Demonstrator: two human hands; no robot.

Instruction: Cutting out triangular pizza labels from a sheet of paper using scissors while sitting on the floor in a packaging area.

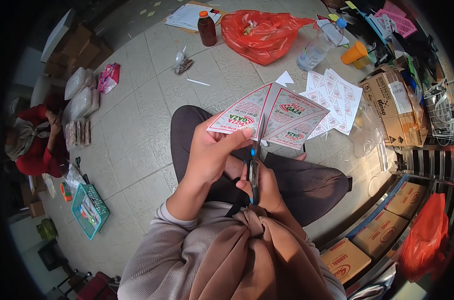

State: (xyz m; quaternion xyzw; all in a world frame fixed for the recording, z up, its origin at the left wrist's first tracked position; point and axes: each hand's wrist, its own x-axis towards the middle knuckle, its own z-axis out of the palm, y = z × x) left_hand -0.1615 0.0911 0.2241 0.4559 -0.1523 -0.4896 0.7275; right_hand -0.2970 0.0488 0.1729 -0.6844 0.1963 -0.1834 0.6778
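Note:
My left hand [215,150] pinches a sheet of printed paper [294,112] with triangular pizza labels, its thumb on the left-hand label. My right hand [264,185] grips scissors [254,168] with dark handles and blue parts. The blades lie at a slit in the sheet, between the left label and the wider right part. Both parts are in front of my lap; whether they still join at the top is hard to tell. Beyond them, more printed label sheets [333,101] lie overlapping on the floor, near a small white paper scrap [285,78].
Ahead are a bottle of dark liquid [207,30], a red plastic bag [257,35] and a clear plastic bottle [313,56]. Cardboard boxes [391,108] stand at right. A teal basket [90,210] is on the left, where a person in red [39,138] sits by packed bags [82,101].

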